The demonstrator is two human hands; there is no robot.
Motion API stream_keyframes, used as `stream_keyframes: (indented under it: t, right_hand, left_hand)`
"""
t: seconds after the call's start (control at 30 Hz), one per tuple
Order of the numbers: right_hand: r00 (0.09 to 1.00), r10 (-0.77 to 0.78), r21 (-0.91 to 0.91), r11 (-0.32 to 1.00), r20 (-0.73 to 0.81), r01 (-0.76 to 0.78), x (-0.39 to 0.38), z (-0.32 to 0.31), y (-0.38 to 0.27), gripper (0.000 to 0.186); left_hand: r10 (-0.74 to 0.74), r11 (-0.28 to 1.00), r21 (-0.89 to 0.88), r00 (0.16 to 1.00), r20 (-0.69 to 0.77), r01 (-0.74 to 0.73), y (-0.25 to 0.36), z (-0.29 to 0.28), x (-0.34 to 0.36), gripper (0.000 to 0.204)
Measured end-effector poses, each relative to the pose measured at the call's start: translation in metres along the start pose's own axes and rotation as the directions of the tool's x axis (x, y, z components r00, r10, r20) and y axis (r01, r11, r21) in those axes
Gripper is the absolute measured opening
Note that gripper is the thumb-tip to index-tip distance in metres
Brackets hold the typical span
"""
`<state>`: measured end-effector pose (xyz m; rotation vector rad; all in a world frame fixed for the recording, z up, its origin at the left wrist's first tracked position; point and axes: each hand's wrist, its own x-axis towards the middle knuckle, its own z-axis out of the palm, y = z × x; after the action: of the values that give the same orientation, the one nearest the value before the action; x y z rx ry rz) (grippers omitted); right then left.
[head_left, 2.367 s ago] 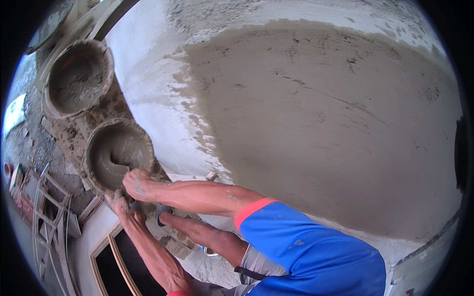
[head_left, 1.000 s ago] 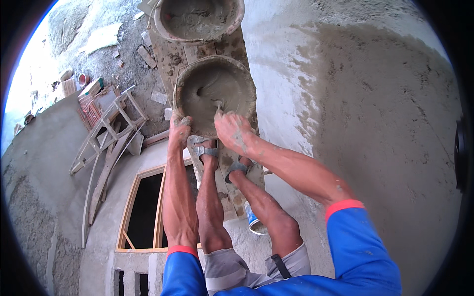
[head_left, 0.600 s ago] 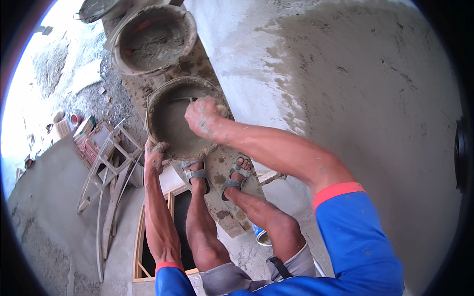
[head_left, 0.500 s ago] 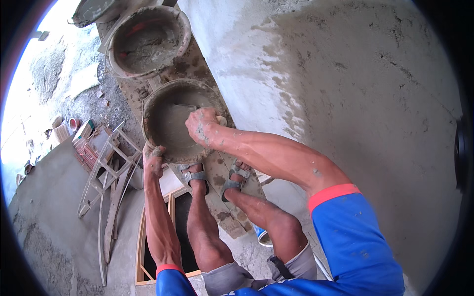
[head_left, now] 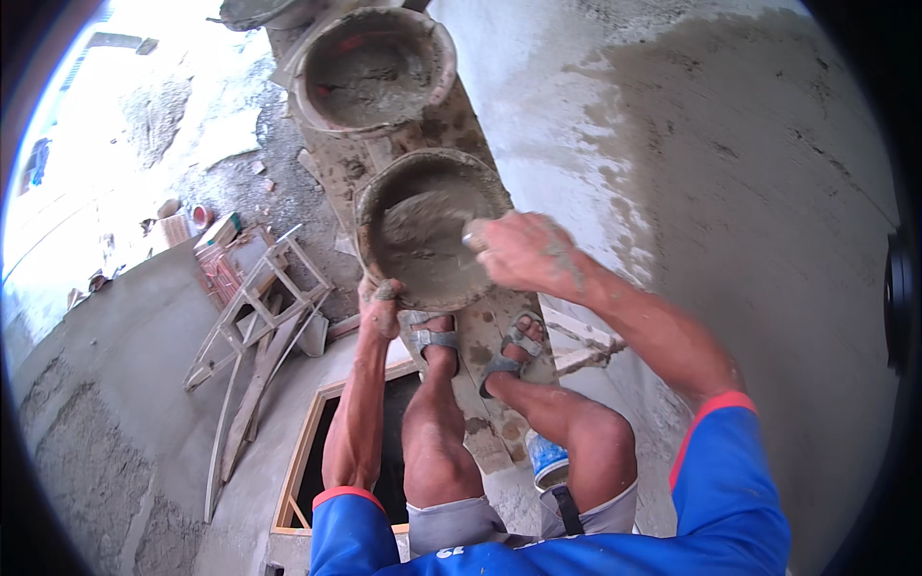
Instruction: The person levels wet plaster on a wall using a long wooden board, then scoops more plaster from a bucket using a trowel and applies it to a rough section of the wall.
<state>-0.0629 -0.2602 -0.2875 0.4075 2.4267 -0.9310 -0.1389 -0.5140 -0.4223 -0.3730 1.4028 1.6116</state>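
A round basin (head_left: 370, 264) of wet grey mortar (head_left: 423, 226) rests on the plank in front of me. My left hand (head_left: 381, 305) is closed round its near left rim. At the right rim my right hand (head_left: 523, 252) is closed on a trowel (head_left: 470, 240); only a bit of it shows beside the fist, and its blade cannot be made out. A curved ridge marks the mortar to the left of this hand. Behind stands a second basin (head_left: 309, 91), also with mortar in it.
My sandalled feet stand on the mortar-stained plank (head_left: 471, 370). A framed dark opening (head_left: 331, 408) lies below on the left, near a wooden frame (head_left: 254, 307). A blue-and-white bucket (head_left: 547, 456) is under my right leg. A partly wet plastered wall (head_left: 730, 240) rises on the right.
My right hand has moved from over the mortar to the basin's right rim, turning with the trowel. A ridge now shows in the mortar. The view has shifted left; my left hand keeps the rim.
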Motion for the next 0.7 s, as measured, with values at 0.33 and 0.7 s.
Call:
stream_keyframes:
  t: [0.33,0.7]
  right_hand:
    - [0.971,-0.109,-0.478,0.878,-0.213,-0.007,0.032,0.043,0.023,0.018]
    - [0.988,-0.146,-0.145,0.980,-0.046,0.138,0.000,0.072,0.026,0.014]
  left_hand:
    - [-0.004,0.980,-0.201,1.000,-0.024,-0.001,0.003,0.039,0.003,0.037]
    - [-0.024,1.000,0.018,0.999,0.040,0.023,0.008,0.045,0.027,0.042]
